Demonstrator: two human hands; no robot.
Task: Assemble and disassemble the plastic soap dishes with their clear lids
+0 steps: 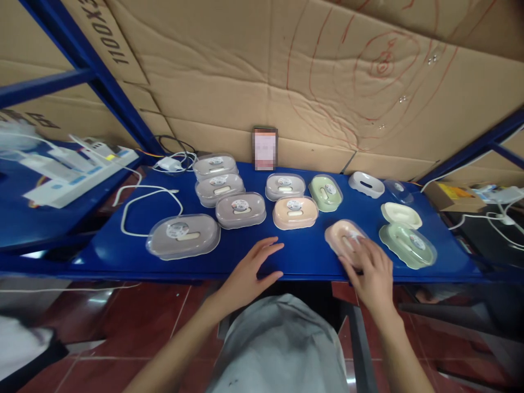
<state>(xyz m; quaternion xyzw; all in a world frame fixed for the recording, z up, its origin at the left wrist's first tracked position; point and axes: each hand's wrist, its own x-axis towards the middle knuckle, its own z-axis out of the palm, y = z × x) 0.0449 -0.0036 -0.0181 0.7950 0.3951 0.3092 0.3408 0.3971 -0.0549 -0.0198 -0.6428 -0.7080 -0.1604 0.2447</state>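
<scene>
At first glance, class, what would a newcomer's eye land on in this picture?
A spread of lidded soap boxes in grey, peach and green covers the blue table. The right hand rests on a peach soap box near the front edge, while the left hand lies flat on the bare table. Behind stands a cardboard wall scrawled with red lines.

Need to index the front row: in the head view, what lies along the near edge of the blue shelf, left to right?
Grey soap box → left hand → pink soap box under the right hand → green soap box.
</scene>
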